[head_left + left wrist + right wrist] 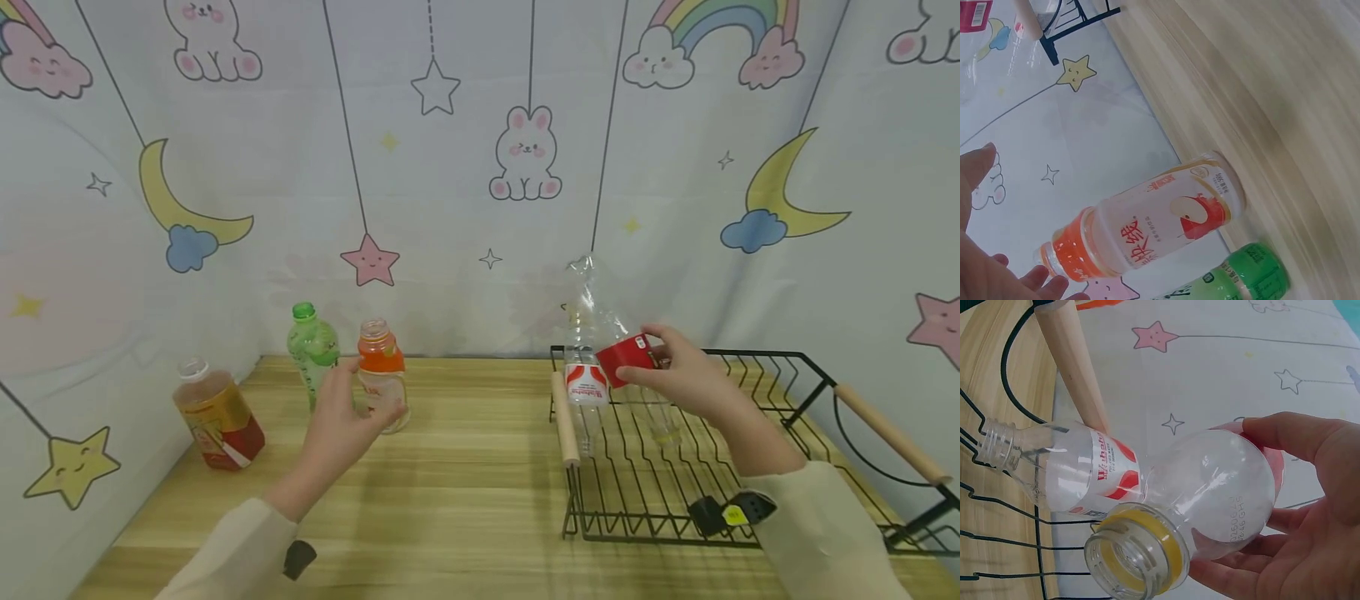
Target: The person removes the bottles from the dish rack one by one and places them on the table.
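Observation:
My right hand [693, 379] grips a clear plastic bottle with a red label [621, 358] over the left part of the black wire rack [660, 541]. In the right wrist view this bottle [1222, 487] points its uncapped neck, with a yellow ring, down toward the rack. Beside it a clear bottle with a red-and-white label [587, 383] stands neck down in the rack. My left hand [337, 425] is near an orange-necked bottle [381, 360], thumb and fingers spread apart. From the left wrist view, that bottle [1160, 219] stands upright on the table, with no clear grip on it.
Left of the orange-necked bottle stands a green bottle [306, 337]; an amber bottle with a yellow-and-red label [217, 421] is farther left. Wooden handles [566, 421] flank the rack. A patterned cloth [450, 208] hangs behind the wood-grain table [465, 500].

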`<state>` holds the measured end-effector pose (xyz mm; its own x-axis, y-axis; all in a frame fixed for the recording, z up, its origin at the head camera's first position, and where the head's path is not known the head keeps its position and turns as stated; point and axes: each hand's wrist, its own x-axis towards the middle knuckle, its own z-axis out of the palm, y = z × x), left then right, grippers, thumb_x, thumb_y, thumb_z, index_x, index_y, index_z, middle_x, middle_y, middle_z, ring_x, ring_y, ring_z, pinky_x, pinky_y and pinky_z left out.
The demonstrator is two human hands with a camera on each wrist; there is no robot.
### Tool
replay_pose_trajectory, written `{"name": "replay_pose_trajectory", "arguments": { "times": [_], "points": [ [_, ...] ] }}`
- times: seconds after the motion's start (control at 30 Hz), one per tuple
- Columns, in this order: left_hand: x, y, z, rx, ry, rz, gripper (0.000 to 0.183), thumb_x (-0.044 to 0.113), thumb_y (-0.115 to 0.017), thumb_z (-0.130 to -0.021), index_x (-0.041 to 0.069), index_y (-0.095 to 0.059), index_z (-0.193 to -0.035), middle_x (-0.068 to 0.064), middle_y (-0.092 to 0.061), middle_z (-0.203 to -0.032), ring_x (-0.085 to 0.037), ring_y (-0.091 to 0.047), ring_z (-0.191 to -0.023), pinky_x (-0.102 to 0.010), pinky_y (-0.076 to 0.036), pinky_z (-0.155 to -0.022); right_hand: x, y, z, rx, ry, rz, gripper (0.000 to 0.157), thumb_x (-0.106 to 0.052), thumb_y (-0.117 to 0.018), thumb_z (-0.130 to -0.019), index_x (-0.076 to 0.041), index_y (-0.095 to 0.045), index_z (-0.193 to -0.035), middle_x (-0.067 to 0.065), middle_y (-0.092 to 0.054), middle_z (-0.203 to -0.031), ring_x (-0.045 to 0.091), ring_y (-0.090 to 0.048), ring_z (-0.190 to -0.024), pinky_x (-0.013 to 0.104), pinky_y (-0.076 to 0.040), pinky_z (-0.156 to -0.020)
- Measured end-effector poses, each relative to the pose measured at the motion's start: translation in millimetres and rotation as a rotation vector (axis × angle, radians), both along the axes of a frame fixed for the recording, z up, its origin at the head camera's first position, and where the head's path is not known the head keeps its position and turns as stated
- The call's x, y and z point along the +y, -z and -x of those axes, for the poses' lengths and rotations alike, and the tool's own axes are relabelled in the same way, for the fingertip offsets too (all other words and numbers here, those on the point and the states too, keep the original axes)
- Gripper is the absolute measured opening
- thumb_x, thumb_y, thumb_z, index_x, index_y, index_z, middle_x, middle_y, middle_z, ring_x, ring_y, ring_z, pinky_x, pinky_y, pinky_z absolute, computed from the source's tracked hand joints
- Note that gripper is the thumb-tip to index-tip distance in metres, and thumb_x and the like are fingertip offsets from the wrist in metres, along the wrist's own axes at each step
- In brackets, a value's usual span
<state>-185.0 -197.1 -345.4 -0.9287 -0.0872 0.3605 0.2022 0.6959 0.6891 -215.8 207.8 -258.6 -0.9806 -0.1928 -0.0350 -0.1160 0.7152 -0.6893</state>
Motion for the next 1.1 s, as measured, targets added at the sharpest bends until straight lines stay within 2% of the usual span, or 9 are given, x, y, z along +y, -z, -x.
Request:
{"name": "replay_pose_trajectory", "arguments": {
  "times": [0.2,0.33,0.5,0.73,1.1],
  "points": [
    [13.9,-10.6,-9.0,0.005,0.048,0.047,0.084,0.034,-0.079,-0.079,0.001,-0.033,-0.142,-0.019,-0.042,-0.133,-0.036,-0.043,-0.118,-0.056,-0.044,-0.093,-6.1,-2.1,-7.9,0.012,-0.022,0.004,0.086,-0.038,-0.066,-0.089,-0.004,-0.017,-0.152,0.031,-0.04,-0.14,0.046,-0.051,-0.117,0.049,-0.053,-0.085],
    [23.9,-17.5,-14.4,0.005,0.088,0.06,0.083,0.033,-0.08,-0.078,0.004,-0.034,-0.141,-0.018,-0.043,-0.134,-0.036,-0.044,-0.119,-0.057,-0.044,-0.093,-10.7,-3.7,-11.5,0.019,-0.042,0.005,0.083,-0.036,-0.067,-0.089,-0.004,-0.021,-0.151,0.028,-0.043,-0.137,0.041,-0.053,-0.113,0.042,-0.055,-0.079],
    [34.2,-22.8,-19.1,0.024,0.134,0.098,0.083,0.034,-0.082,-0.077,0.003,-0.037,-0.14,-0.016,-0.042,-0.139,-0.035,-0.043,-0.125,-0.058,-0.04,-0.099,-14.5,-4.3,-16.8,0.029,-0.092,0.031,0.076,-0.03,-0.069,-0.088,-0.004,-0.029,-0.147,0.025,-0.047,-0.134,0.036,-0.055,-0.109,0.037,-0.055,-0.075],
    [43.4,-26.0,-24.1,0.108,0.18,0.154,0.082,0.033,-0.084,-0.073,0.003,-0.042,-0.137,-0.015,-0.044,-0.137,-0.034,-0.043,-0.125,-0.057,-0.04,-0.1,-21.2,-3.6,-24.3,0.036,-0.125,0.023,0.071,-0.027,-0.071,-0.086,-0.006,-0.036,-0.143,0.022,-0.053,-0.127,0.031,-0.06,-0.102,0.035,-0.055,-0.072],
    [53.4,-29.1,-31.8,0.196,0.212,0.278,0.081,0.037,-0.085,-0.072,0.003,-0.046,-0.135,-0.013,-0.045,-0.138,-0.033,-0.045,-0.125,-0.055,-0.039,-0.102,-32.2,-3.5,-35.2,0.05,-0.147,-0.022,0.074,-0.027,-0.074,-0.082,-0.007,-0.038,-0.143,0.02,-0.055,-0.125,0.026,-0.059,-0.094,0.034,-0.055,-0.07]
  ]
}}
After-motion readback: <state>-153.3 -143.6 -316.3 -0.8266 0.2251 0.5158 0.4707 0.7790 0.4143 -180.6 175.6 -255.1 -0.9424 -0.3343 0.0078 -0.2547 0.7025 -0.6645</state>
